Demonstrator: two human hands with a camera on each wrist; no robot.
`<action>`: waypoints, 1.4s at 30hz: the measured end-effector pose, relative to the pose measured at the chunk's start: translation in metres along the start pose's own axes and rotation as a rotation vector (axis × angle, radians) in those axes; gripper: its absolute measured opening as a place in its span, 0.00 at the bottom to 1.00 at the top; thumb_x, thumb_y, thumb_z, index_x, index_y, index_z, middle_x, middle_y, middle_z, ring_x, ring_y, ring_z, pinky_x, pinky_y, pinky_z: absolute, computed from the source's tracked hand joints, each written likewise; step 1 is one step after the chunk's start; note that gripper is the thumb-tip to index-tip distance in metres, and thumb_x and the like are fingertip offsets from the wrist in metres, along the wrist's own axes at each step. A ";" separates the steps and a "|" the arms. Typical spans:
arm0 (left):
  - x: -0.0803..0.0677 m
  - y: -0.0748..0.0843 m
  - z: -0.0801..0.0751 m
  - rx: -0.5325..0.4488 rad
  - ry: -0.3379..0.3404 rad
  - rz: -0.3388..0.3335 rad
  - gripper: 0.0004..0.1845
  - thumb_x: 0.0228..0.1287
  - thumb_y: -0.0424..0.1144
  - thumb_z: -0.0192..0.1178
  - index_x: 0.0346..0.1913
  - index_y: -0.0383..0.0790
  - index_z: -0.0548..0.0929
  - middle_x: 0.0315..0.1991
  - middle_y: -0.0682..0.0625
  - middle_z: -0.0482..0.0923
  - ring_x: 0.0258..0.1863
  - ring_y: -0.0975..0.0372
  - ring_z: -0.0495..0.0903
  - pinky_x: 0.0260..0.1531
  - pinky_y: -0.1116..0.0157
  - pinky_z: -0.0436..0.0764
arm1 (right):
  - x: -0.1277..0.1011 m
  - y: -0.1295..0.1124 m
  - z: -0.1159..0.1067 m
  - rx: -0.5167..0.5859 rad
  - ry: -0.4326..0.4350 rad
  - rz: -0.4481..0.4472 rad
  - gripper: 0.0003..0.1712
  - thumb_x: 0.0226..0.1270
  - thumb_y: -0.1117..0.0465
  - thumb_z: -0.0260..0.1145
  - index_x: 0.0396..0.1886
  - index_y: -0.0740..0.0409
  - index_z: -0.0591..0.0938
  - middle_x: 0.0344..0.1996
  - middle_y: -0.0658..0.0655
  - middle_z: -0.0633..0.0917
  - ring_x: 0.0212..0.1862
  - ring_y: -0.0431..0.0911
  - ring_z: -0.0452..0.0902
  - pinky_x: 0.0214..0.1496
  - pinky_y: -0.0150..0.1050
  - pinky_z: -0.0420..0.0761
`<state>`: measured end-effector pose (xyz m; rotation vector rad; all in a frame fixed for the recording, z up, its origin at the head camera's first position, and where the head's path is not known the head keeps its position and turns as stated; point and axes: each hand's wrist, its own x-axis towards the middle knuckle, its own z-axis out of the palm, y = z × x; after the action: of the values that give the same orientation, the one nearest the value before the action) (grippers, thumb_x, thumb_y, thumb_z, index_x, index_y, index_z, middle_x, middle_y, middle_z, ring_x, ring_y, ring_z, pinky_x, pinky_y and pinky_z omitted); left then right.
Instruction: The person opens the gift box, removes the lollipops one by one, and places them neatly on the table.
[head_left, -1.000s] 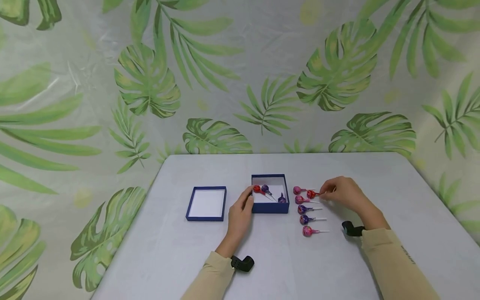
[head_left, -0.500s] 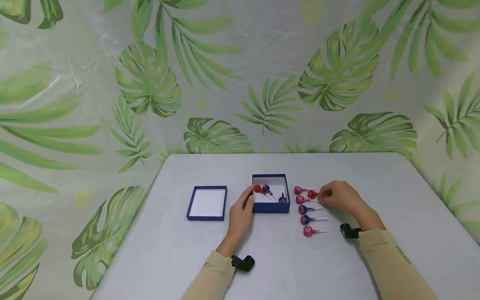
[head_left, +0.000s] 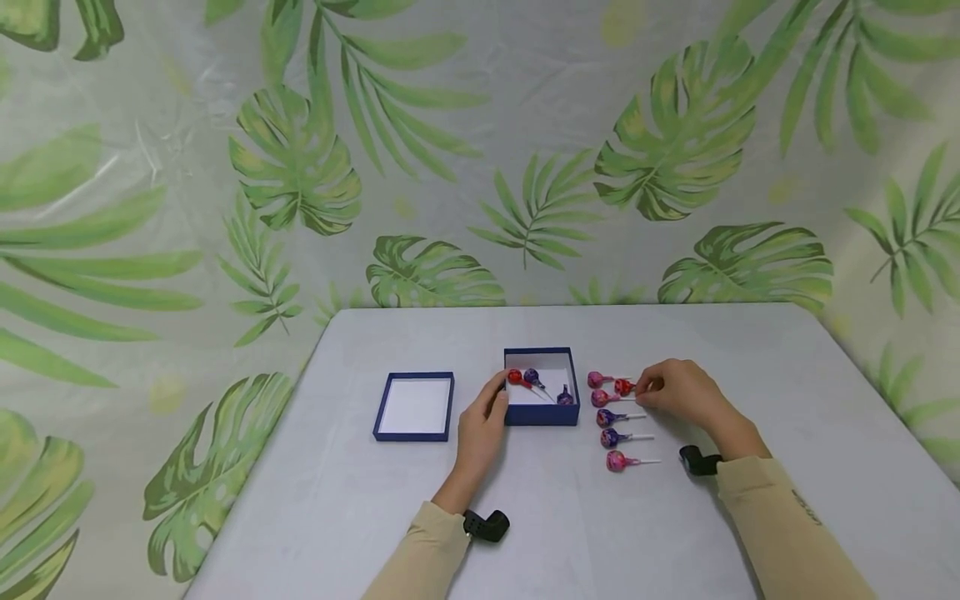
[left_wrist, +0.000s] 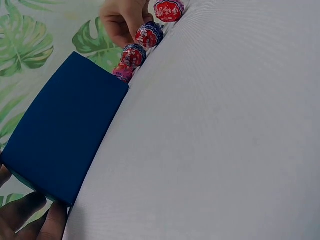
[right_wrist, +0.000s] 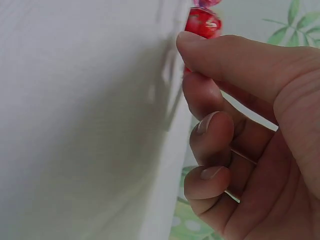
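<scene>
An open blue box (head_left: 542,412) stands mid-table with a red lollipop (head_left: 514,377) and two purple ones (head_left: 531,377) inside. My left hand (head_left: 497,398) grips the box's left wall; its fingers (left_wrist: 30,220) show at the box's corner (left_wrist: 65,130). My right hand (head_left: 643,387) pinches the stick of a red lollipop (head_left: 623,387) lying on the table right of the box. In the right wrist view the thumb (right_wrist: 235,55) sits just behind that red lollipop (right_wrist: 202,22). Around it lie several pink and purple lollipops (head_left: 609,437) in a column.
The box's lid (head_left: 414,406) lies upturned to the left of the box. The grey table (head_left: 570,533) ends at a leaf-patterned backdrop (head_left: 480,167) behind and to both sides. The lollipop row (left_wrist: 149,34) runs beside the box in the left wrist view.
My right hand has crept slightly left along the red lollipop's stick. The left hand and the box have stayed put.
</scene>
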<state>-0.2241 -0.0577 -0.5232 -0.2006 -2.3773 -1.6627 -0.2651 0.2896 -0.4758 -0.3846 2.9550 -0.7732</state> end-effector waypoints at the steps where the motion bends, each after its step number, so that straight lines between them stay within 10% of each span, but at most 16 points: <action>1: 0.000 0.000 0.000 0.001 -0.002 0.000 0.21 0.79 0.49 0.50 0.70 0.62 0.75 0.68 0.62 0.72 0.68 0.63 0.69 0.67 0.57 0.70 | -0.001 -0.002 -0.001 0.002 0.001 0.003 0.04 0.62 0.57 0.75 0.33 0.51 0.89 0.26 0.47 0.83 0.30 0.46 0.73 0.32 0.41 0.71; 32: -0.001 0.001 -0.001 -0.001 -0.009 -0.020 0.20 0.79 0.48 0.50 0.68 0.72 0.74 0.68 0.64 0.71 0.69 0.65 0.68 0.67 0.59 0.69 | 0.016 -0.088 -0.030 0.035 0.056 -0.161 0.11 0.62 0.60 0.73 0.45 0.50 0.89 0.31 0.46 0.86 0.32 0.43 0.79 0.31 0.40 0.79; 42: -0.001 0.002 0.001 -0.002 -0.008 -0.019 0.21 0.79 0.49 0.49 0.71 0.61 0.75 0.68 0.62 0.71 0.69 0.63 0.68 0.67 0.57 0.69 | 0.031 -0.119 -0.012 0.102 0.020 -0.148 0.16 0.61 0.59 0.75 0.49 0.52 0.88 0.33 0.48 0.87 0.35 0.44 0.80 0.38 0.43 0.82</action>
<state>-0.2227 -0.0558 -0.5216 -0.1862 -2.3906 -1.6752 -0.2696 0.1866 -0.4071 -0.5975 2.9156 -0.9445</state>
